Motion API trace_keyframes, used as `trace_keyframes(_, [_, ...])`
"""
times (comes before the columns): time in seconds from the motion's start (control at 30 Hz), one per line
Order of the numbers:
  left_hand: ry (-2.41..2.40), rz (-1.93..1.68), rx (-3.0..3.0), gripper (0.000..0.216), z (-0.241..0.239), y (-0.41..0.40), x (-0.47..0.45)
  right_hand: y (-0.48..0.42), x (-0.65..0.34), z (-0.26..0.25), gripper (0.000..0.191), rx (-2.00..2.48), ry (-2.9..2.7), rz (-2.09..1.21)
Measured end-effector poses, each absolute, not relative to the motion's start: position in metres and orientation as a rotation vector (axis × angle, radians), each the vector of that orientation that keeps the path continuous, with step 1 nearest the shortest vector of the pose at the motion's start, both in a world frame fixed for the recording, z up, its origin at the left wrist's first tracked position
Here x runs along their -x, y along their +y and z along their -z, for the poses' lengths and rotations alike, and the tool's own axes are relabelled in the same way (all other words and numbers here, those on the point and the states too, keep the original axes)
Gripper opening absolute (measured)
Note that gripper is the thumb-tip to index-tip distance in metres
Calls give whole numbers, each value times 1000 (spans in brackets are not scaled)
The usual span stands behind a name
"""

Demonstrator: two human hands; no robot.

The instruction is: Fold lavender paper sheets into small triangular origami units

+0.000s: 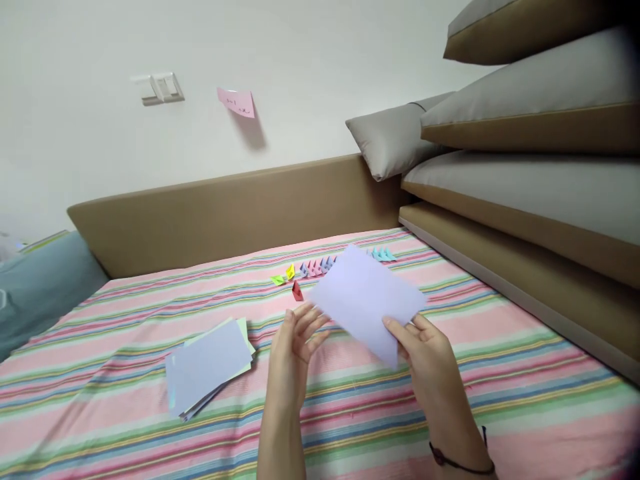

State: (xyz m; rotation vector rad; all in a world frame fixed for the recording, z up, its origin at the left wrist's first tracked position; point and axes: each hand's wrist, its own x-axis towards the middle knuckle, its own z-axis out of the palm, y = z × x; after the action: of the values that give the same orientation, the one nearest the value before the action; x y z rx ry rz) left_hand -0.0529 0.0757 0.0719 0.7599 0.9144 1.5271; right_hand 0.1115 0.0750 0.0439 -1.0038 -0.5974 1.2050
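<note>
A plain lavender sheet of paper [363, 300] is held up above the striped bedspread. My right hand [423, 340] pinches it near its lower right edge, thumb on top and fingers behind. At the sheet's left corner is my left hand [297, 337], fingers apart and curved, palm turned toward the sheet; whether its fingertips touch the paper I cannot tell. Beyond the sheet stand small folded paper pieces: a red one [297, 291], a yellow one [290, 271], a green one [278, 281], a row of pink and purple ones [315, 269], and light blue ones [384, 255]. The sheet hides part of that row.
A loose stack of coloured paper [210, 367] lies to the left on the striped bedspread [125, 440]. Grey and brown cushions [525, 180] are piled on the right. A brown padded board [225, 217] runs along the wall, and a blue-grey pillow [45, 287] sits far left.
</note>
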Motion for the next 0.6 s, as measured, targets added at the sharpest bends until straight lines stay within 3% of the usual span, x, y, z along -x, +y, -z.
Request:
trace_keyframes(0.1, [713,-1539,-791,67,-71,74,32,77,-93,-44,54,908,-527,-1218])
trace_keyframes(0.23, [912,-1553,-777,55,-62,79,24,77,-81,-43,55,929,-673,-1326])
trace_keyframes(0.4, [1132,-1434,-903,38,-55,81,44,81,-97,-36,43,1062,-751,-1239])
trace_keyframes(0.6, [1187,-1418,-846,37,-56,68,61,82,-110,-31,36,1167,-966,-1277])
